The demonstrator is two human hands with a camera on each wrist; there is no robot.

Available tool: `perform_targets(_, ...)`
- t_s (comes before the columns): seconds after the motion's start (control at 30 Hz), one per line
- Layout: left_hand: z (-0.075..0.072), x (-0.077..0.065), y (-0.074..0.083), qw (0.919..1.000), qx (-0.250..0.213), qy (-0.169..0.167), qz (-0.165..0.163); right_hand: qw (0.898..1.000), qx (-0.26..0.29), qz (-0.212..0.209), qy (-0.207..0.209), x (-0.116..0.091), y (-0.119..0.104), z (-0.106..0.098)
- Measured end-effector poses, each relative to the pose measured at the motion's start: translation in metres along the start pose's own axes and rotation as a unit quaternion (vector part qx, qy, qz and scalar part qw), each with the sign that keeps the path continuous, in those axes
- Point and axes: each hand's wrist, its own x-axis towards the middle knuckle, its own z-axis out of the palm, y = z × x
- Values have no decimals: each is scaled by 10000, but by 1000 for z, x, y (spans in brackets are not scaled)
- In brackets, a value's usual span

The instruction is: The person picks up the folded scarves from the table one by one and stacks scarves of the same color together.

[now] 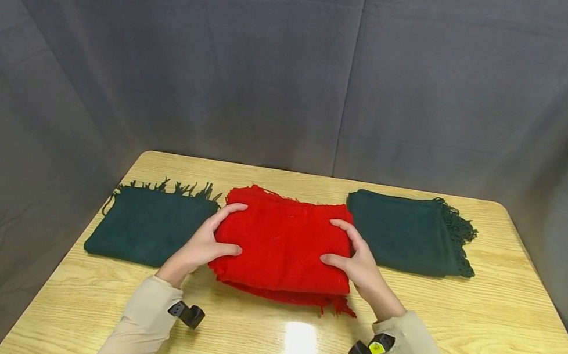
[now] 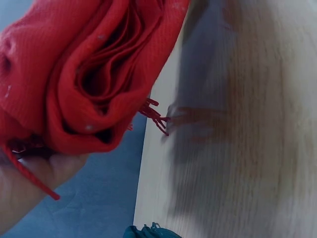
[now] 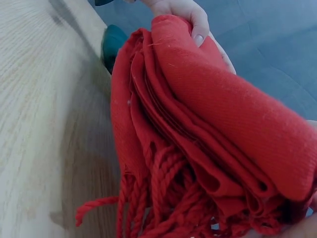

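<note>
A folded red scarf [image 1: 284,244] with twisted fringe is held level between my two hands, raised over the wooden table. My left hand [image 1: 207,242] grips its left end, thumb and fingers on the top layer. At the opposite end my right hand [image 1: 358,261] grips it the same way. Its rolled layers [image 2: 99,99] show in the left wrist view, with shadow on the wood beside them. In the right wrist view, red tassels [image 3: 158,208] hang from the layered edge, and the far hand's thumb [image 3: 199,29] presses on the fabric.
A folded dark green scarf [image 1: 152,226] lies at the left, its fringe toward the back. Another dark green scarf [image 1: 398,234] lies at the back right, fringe to the right. Grey curtains [image 1: 274,82] hang behind the wooden table [image 1: 481,339].
</note>
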Motion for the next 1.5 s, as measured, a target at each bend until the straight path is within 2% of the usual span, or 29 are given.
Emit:
perform_targets(0.3, -4, 9, 0, 9999, 80, 55, 82, 10000, -14, 4, 10, 9, -2, -2)
perform_targets(0.53, -8, 26, -25, 9997, -112, 196, 16, 9999, 131, 29, -49, 17, -5, -5)
perform_targets(0.67, -9, 29, -29, 9994, -211, 272, -16, 9998, 155, 90, -58, 22, -6, -5)
perform_targets(0.77, -10, 32, -28, 9992, -256, 311, 9, 9999, 123, 115, -27, 25, -6, -5)
perform_targets(1.0, -6, 28, 1, 9993, -134, 352, 2, 9997, 96, 215, 19, 32, -11, -6)
perform_targets(1.23, -7, 34, 5, 9994, -99, 325, -68, 9991, 55, 406, 79, 38, -14, -10)
perform_targets(1.37, -8, 38, 4, 9995, -143, 273, -71, 9992, -60, 379, 132, 40, -15, -11)
perform_targets(1.5, -12, 46, -5, 9992, -182, 318, -137, 9992, -180, 316, 177, 44, -17, -9)
